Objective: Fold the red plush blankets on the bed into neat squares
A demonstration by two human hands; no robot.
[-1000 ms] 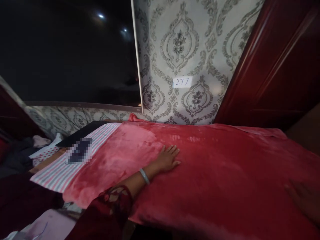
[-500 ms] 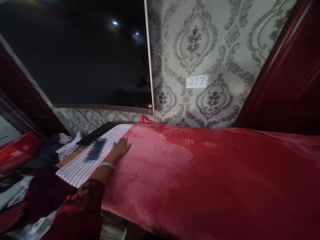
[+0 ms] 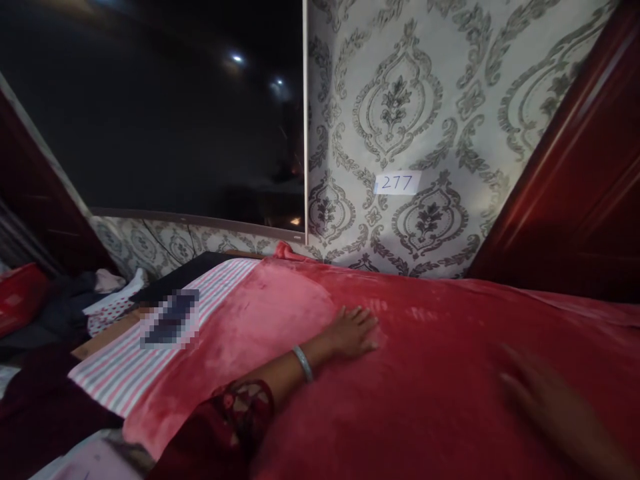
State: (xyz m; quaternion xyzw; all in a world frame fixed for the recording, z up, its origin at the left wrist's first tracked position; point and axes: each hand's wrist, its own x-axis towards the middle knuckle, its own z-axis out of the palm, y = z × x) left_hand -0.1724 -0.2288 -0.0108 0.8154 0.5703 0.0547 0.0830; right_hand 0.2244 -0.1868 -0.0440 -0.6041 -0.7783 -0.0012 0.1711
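A plush red blanket (image 3: 440, 393) is spread over a flat surface, with a lighter pink, brushed-looking patch toward its left. My left hand (image 3: 353, 332) lies flat on it, palm down and fingers spread, near the edge of that patch; a light bracelet circles the wrist. Farther right, my right hand (image 3: 535, 390) is over the blanket, blurred by motion. Its fingers look stretched out with the thumb apart, and nothing shows in them. Whether it touches the blanket I cannot tell.
Left of the blanket lies a striped cloth (image 3: 120, 373) with a pixelated dark item (image 3: 173, 319) on it. Clothes and a dotted cloth (image 3: 107, 313) are piled farther left. Behind stand a large dark screen (image 3: 165, 120), a patterned wall with a "277" label (image 3: 397, 183), and dark red wood (image 3: 575, 200).
My left hand has moved right across the blanket, away from the striped cloth's edge. My right hand has come into view at the right. The lighter patch has changed shape, and the view has shifted slightly.
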